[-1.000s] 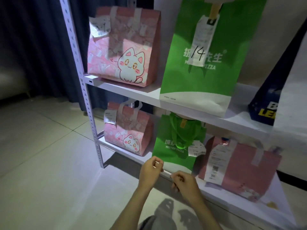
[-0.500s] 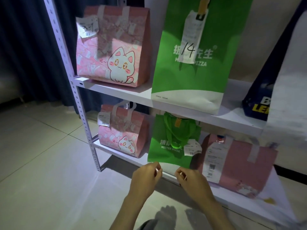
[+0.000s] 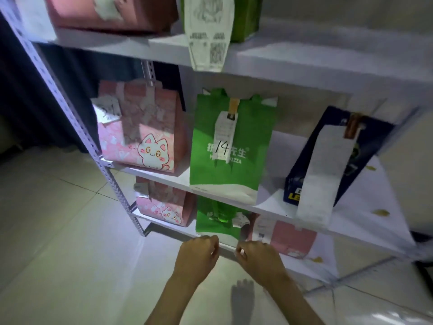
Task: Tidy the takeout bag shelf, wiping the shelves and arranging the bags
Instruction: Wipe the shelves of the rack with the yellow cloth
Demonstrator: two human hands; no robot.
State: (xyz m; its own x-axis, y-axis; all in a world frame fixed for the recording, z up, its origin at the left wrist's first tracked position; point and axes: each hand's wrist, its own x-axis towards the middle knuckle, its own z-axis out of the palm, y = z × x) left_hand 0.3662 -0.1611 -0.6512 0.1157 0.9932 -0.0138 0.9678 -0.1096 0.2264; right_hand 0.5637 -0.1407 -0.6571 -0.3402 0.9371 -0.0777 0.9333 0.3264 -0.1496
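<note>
My left hand (image 3: 199, 254) and right hand (image 3: 255, 256) curl at the bottom shelf (image 3: 164, 227) edge; whether they pinch anything, I can't tell. The small green bag (image 3: 215, 219) stands at 12 o'clock. I should square it gently, keeping it upright.

— Where does the single view sit?
— On the person's head, looking forward and down at the shelf unit (image 3: 246, 202), close enough that both forearms rise from the bottom edge.
— Which way does it face?
— Toward the shelves, seen slightly from the left; their boards run from upper left down to the right.
— Any second view?
— None, so nothing overlaps. The wide lens bends the edges.
</note>
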